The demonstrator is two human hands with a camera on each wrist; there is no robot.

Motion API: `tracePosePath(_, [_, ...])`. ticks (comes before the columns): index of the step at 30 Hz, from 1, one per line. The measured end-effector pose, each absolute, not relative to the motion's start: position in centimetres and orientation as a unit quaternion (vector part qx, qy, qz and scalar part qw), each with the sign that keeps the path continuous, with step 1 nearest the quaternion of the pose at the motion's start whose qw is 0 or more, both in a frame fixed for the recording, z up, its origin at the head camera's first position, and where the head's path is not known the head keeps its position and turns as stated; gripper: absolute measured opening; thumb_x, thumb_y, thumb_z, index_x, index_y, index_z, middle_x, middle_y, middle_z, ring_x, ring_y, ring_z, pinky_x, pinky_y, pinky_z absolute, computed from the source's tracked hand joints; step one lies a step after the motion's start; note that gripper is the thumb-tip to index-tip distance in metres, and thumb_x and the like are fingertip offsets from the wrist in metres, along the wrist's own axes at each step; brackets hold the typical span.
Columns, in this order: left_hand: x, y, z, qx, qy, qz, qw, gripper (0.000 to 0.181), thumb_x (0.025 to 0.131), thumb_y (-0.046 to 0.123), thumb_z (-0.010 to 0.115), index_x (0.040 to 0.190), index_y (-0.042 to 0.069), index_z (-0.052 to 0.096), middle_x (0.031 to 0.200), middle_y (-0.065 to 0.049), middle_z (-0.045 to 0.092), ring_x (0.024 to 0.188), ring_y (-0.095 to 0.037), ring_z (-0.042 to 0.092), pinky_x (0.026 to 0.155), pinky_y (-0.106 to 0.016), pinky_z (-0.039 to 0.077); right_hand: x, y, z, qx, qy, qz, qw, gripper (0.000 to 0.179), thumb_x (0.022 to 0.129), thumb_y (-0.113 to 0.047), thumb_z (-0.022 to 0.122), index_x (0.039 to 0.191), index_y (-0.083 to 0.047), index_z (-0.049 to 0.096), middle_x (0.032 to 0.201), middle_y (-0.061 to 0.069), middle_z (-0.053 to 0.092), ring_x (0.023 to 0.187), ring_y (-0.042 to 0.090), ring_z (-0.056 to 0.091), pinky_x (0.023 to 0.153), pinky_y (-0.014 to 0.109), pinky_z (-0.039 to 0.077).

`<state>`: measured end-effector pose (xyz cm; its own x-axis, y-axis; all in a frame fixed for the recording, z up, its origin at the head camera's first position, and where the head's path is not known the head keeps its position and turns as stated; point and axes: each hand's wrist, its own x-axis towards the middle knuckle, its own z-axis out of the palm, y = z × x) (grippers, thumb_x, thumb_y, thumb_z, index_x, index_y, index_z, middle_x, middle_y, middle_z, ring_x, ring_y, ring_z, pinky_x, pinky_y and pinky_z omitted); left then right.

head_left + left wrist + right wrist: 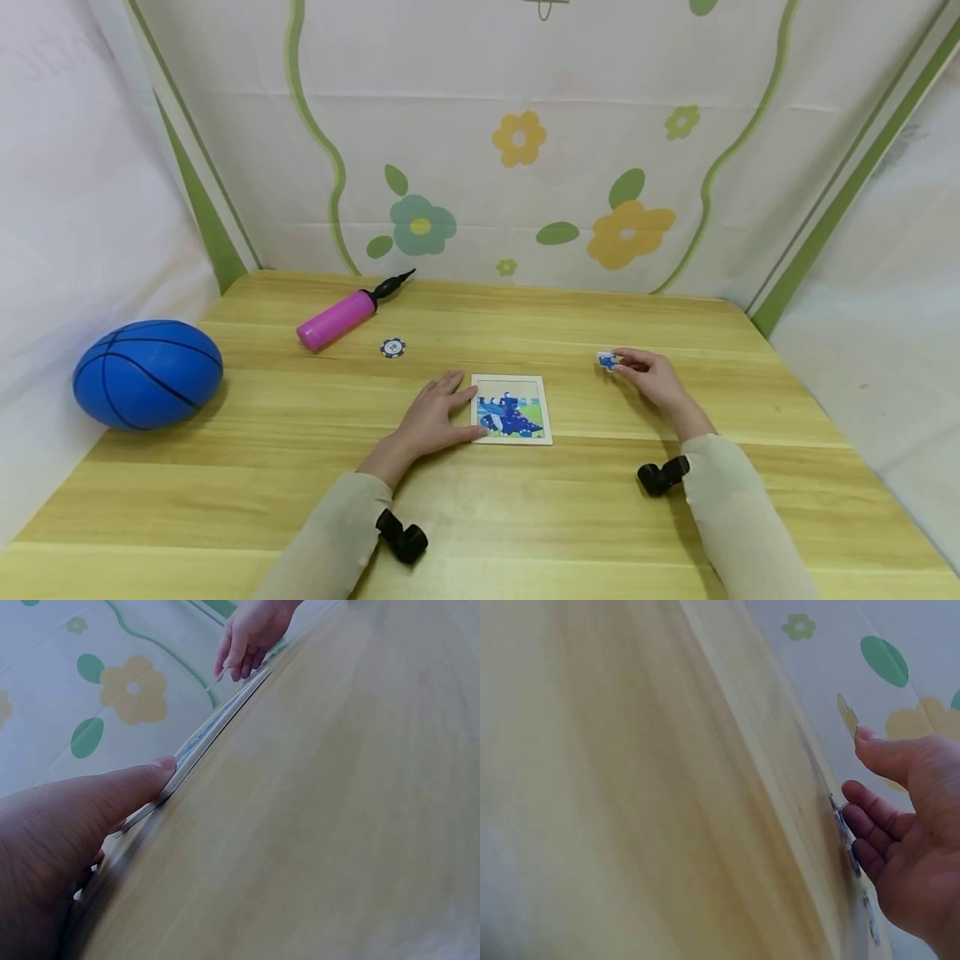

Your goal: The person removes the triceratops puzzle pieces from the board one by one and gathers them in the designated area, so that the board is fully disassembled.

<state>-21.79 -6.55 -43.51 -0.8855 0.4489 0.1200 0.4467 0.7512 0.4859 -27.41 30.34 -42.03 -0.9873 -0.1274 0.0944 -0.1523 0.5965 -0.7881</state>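
Observation:
A small square jigsaw puzzle (513, 412) with a white border and a blue dinosaur picture lies mid-table. A pale band shows along its upper part. My left hand (435, 417) is at its left side, fingers spread, with the index finger and thumb touching the border. In the left wrist view the thumb lies along the puzzle's edge. Off to the right, my right hand (654, 379) pinches a blue and white puzzle piece (607, 361) between thumb and fingers. Beneath that hand, the right wrist view shows thin flat pieces (844, 832) on the table, seen edge-on.
A pink hand pump (337, 320) with a black nozzle lies at the back left. Near it is a poker chip (393, 347). A blue ball (148, 375) stands at the table's left edge. Behind the wooden table (525, 517) hangs a flowered curtain (480, 100).

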Motion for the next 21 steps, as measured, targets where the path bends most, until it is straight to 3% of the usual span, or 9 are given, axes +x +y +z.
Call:
tracePosePath(8, [-21.8, -6.5, -43.5, 0.238, 0.936, 0.258, 0.002, 0.075, 0.071, 0.061, 0.054, 0.129, 0.014, 0.042, 0.139, -0.01, 0.022, 0.128, -0.02, 0.012, 0.101, -0.038, 0.009, -27.7, 29.9, -43.2, 0.09, -0.902, 0.422, 0.034, 0.041, 0.082, -0.026, 0.06, 0.116, -0.003, 0.055, 0.11, 0.019, 0.047, 0.102, 0.033, 0.041, 0.086, 0.048, 0.03])
tracePosePath(21, [-21.7, -6.5, -43.5, 0.242, 0.937, 0.254, -0.002, 0.074, 0.072, 0.06, 0.054, 0.129, 0.013, 0.042, 0.139, -0.011, 0.022, 0.128, -0.022, 0.013, 0.101, -0.04, 0.009, -28.0, 29.6, -43.7, 0.082, -0.929, 0.357, 0.05, 0.039, 0.08, -0.027, 0.062, 0.113, -0.008, 0.059, 0.108, 0.018, 0.046, 0.099, 0.033, 0.041, 0.082, 0.048, 0.031])
